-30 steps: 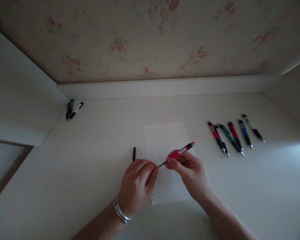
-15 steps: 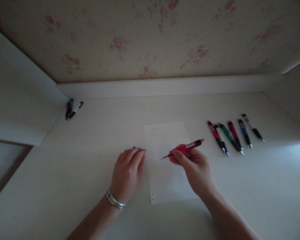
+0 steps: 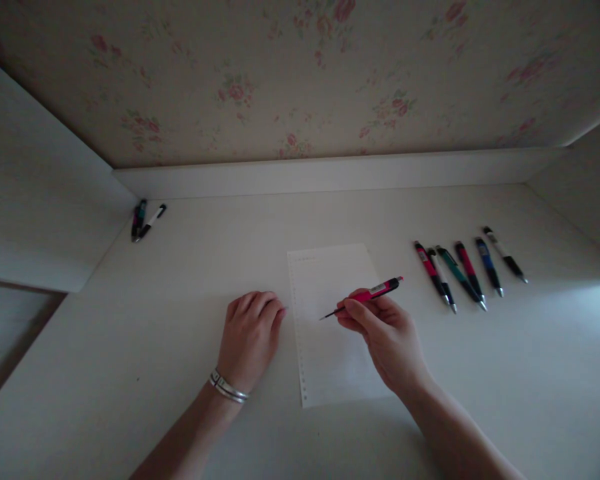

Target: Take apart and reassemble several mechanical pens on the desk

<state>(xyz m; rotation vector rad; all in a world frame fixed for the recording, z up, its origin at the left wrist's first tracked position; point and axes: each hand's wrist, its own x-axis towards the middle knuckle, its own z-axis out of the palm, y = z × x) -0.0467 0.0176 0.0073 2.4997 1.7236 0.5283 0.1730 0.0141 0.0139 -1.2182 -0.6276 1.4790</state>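
My right hand (image 3: 387, 337) pinches a red-and-black ballpoint pen (image 3: 375, 291) above the sheet of paper (image 3: 330, 367). A thin, bare refill (image 3: 329, 314) sticks out of the pen's front end and points left. Left of the paper, my left hand (image 3: 250, 337) is closed with its fingers curled down toward the desk. Whatever those fingers hold is hidden beneath them; only a tiny pale edge shows by the fingertips. The paper has holes along its left edge and faint print at the top.
On the right of the white desk (image 3: 190, 260) lie several pens, among them a green pen (image 3: 460, 275), a blue pen (image 3: 490, 267) and a white-and-black pen (image 3: 505, 255). More pens (image 3: 151, 222) rest in the back left corner, against the side panel (image 3: 40, 180).
My left hand has shifted slightly left, away from the paper, and the small dark tip above its fingers is out of sight. My right hand has moved slightly left with the pen.
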